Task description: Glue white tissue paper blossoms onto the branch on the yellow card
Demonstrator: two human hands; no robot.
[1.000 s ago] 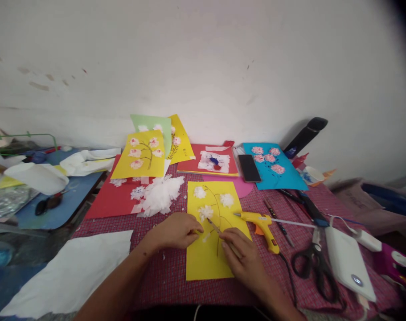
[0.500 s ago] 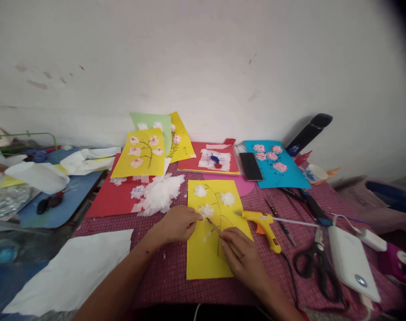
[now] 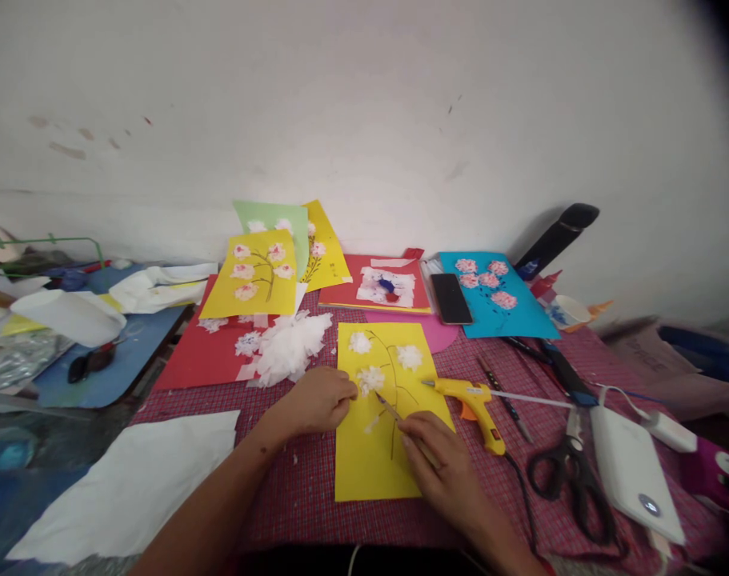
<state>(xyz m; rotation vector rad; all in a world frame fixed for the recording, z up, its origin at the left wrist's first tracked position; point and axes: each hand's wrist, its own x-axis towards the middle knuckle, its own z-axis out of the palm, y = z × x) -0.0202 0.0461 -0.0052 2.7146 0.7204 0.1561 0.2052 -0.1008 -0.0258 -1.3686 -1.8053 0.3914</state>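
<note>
A yellow sheet (image 3: 364, 468) lies upright before me on the checked cloth, with dark drawn stems and three white tissue-paper flowers. My left hand (image 3: 322, 398) rests at its left edge, fingers curled together beside the lowest flower (image 3: 371, 379). Whatever those fingertips hold, if anything, is hidden. In my right hand (image 3: 439, 456), over the sheet's lower right, is a slim stick-like tool (image 3: 389, 408) with a pointed tip. That tip is just below and right of the same flower. A pile of white tissue pieces (image 3: 292, 348) sits beyond my left hand.
Right of the sheet lie a yellow glue gun (image 3: 469, 392), a dark pen-like stick (image 3: 505, 400), black scissors (image 3: 571, 472) and a white power bank (image 3: 634, 472). Behind are a phone (image 3: 451, 298) and a blue flower card (image 3: 520, 316). White tissue (image 3: 142, 480) spreads at left.
My left fingers have drawn back slightly left from the lowest flower. My right hand and the tool have shifted a little to the right and down, away from it.
</note>
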